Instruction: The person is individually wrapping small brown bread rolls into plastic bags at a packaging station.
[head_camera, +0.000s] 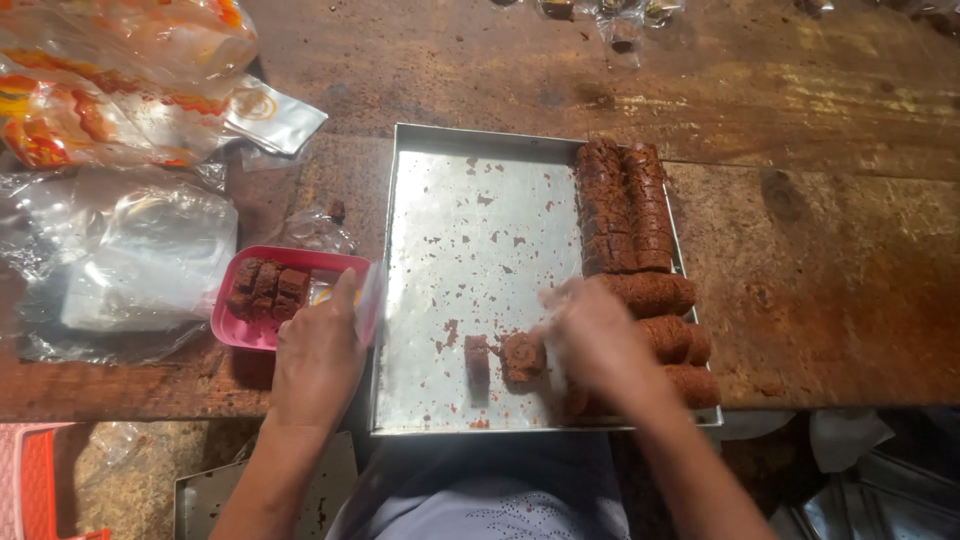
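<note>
Here, seen from above, a person's two bare hands work over a metal baking tray (450, 230) on a worn wooden table (830, 270). Nearest the viewer, the right hand (598, 345) is blurred and rests on the tray's near right part, fingers curled down; whether it grips anything cannot be told. Just to its left lie two small cut slices of brown rolled cake (503, 356), standing apart on the bare, crumb-speckled metal. Under and beyond the right hand, whole brown cake rolls (672, 335) lie crosswise. The left hand (318, 355) rests at the tray's left edge, fingers closed around the near rim of a small pink plastic tray (250, 335), thumb pointing away. Three cut cake pieces (268, 288) sit side by side inside that pink tray, which stands on the table touching the metal tray's left side. Farther along the metal tray's right side, two longer rolls (625, 205) lie lengthwise, scored into slices. At far left, clear plastic bags (140, 250) and orange-printed wrappers (100, 90) are heaped on the table.
</note>
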